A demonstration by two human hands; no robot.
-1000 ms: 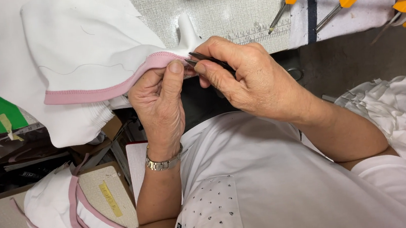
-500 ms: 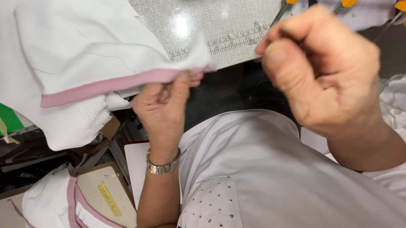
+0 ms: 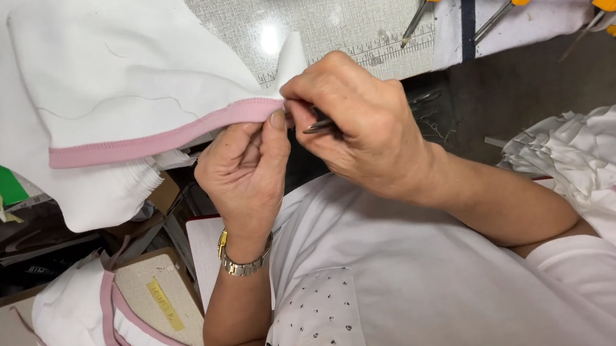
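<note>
The left hand (image 3: 243, 168) pinches the white garment's pink trim (image 3: 162, 140) taut so the closed right hand (image 3: 355, 119) can work what looks like small snips (image 3: 319, 127) at its end.

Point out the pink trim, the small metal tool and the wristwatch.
pink trim (image 3: 162, 140): head view, middle of the band along the white cloth's edge.
small metal tool (image 3: 318, 126): head view, tip showing under the right hand.
wristwatch (image 3: 245, 263): head view, metal band on the left wrist.
</note>
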